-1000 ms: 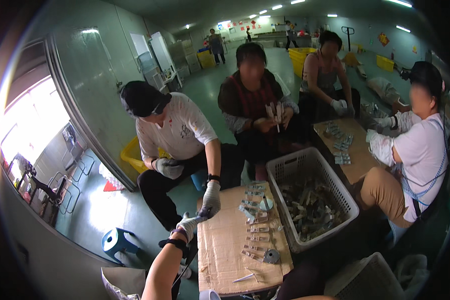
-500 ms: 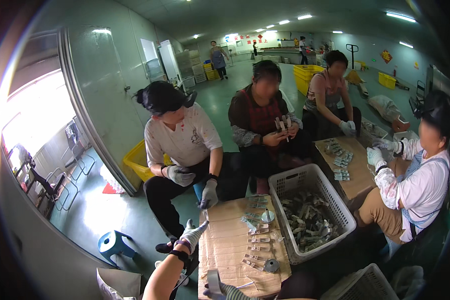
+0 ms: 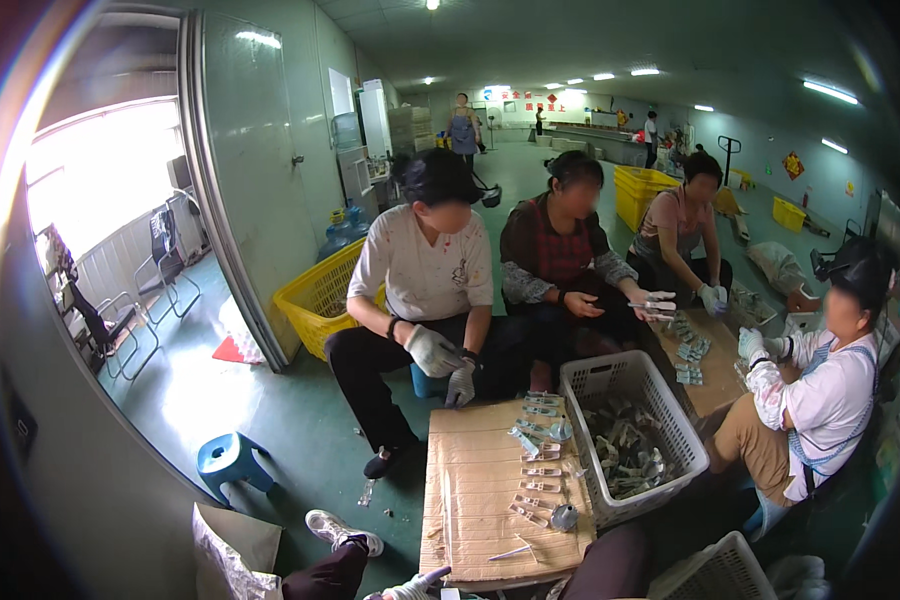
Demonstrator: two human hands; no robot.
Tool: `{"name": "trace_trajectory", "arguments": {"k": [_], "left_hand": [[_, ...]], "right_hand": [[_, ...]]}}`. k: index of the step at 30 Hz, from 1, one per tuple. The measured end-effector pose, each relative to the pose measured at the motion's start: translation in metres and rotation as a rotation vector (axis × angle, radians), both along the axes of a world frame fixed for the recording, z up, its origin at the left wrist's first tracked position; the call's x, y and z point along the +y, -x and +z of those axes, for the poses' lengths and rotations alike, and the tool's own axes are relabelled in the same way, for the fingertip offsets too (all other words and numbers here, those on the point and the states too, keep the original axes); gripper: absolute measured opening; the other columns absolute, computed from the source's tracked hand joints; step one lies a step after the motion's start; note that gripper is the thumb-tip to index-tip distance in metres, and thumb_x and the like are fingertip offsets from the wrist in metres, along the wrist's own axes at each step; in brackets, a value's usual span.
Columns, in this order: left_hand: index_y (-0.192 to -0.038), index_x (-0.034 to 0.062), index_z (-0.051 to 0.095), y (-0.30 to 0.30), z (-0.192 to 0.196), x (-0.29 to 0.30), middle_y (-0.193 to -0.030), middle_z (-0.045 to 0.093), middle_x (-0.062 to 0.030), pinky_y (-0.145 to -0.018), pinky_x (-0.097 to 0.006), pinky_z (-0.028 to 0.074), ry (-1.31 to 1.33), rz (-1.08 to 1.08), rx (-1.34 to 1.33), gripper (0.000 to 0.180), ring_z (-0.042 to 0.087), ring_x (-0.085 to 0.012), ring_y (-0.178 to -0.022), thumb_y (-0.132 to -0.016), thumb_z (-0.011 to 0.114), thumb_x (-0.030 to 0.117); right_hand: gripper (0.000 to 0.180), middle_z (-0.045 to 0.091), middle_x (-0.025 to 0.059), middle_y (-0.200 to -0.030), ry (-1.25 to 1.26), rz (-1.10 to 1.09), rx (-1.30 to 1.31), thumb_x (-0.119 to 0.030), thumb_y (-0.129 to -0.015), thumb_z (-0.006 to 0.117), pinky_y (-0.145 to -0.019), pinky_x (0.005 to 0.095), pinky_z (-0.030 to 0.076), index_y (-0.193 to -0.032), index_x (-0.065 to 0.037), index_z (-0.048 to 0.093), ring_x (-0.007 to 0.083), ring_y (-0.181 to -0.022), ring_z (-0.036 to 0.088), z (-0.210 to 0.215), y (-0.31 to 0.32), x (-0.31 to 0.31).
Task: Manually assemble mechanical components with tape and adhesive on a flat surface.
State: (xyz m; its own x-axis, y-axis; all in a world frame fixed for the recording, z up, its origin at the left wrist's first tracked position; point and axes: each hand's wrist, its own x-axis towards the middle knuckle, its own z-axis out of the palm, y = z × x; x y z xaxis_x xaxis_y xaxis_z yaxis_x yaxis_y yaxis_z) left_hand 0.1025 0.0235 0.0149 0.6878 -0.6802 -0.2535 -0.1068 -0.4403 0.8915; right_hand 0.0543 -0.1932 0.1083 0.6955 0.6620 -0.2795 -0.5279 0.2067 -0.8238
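At the lower edge, my left hand [image 3: 410,586], in a pale glove with a grey fingertip, shows only in part beside the near-left corner of a cardboard sheet [image 3: 470,500]. One finger points right; the rest is cut off, so I cannot tell whether it holds anything. My right hand is out of view. Along the sheet's right side lies a column of clips: greenish ones [image 3: 542,410] farther off, beige ones [image 3: 540,487] nearer. Two grey round pieces, one far [image 3: 560,430] and one near [image 3: 564,517], lie beside them. A thin white stick [image 3: 510,553] rests near the front edge.
A white basket [image 3: 705,455] of loose clips stands right of the sheet. Several co-workers sit around; one's gloved hands [image 3: 445,365] are at the sheet's far-left corner. A blue stool [image 3: 232,466] and yellow basket [image 3: 315,300] stand left. Another white basket [image 3: 720,570] is at lower right.
My outstretched left arm has drawn back to the lower edge. My right hand, with a tape roll, has left view. The left co-worker's hands have come together; the view has shifted.
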Motion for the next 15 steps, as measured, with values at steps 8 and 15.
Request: {"name": "trace_trajectory", "arguments": {"k": [8,15], "left_hand": [[-0.109,0.0098,0.065,0.024,-0.052,0.011,-0.095,0.065,0.0018,-0.117,-0.049,0.017,0.449,0.089,0.049,0.032,0.051,-0.0163,-0.115,-0.088,0.041,0.015],[-0.117,0.0034,0.061,0.027,-0.047,0.006,-0.105,0.067,-0.0065,-0.096,-0.032,0.046,0.111,-0.075,-0.153,0.037,0.063,-0.0211,-0.096,-0.086,0.041,0.006]], "right_hand": [[0.041,0.06,0.0093,-0.11,0.003,-0.054,0.063,-0.024,-0.093,0.055,-0.08,0.0326,0.047,-0.13,-0.008,0.044,0.018,-0.101,0.056,0.025,0.011,0.027],[0.042,0.059,0.0108,-0.116,-0.021,-0.09,0.157,-0.025,-0.095,0.052,-0.091,0.0334,0.047,-0.131,-0.004,0.044,0.0201,-0.112,0.054,0.032,0.03,0.031]]}}
